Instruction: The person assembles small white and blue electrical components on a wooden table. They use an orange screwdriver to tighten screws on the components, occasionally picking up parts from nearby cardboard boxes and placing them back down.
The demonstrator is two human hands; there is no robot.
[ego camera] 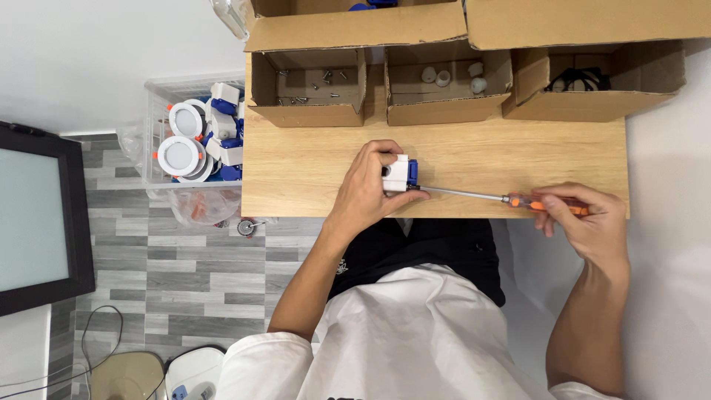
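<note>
I see white-and-blue part (400, 174) mostly covered by left hand (370, 189); its near face hidden. Screwdriver (511, 198) handle buried in right hand (581, 215), tip lost behind part. Blue items in top carton (355, 26) at 12 o'clock cut by frame edge. Black tangle in right-hand box (592, 92) at 1 o'clock too shadowed to identify. Framed panel (37, 218) at 9 o'clock cropped by edge.

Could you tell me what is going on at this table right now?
A person sits at a wooden table. The left hand grips a small white and blue part on the tabletop. The right hand holds an orange-handled screwdriver, its tip at the part's side. Along the far edge stand open cardboard boxes: one with screws, one with small white pieces, one with black items. A clear bin to the left holds round white lamps.
</note>
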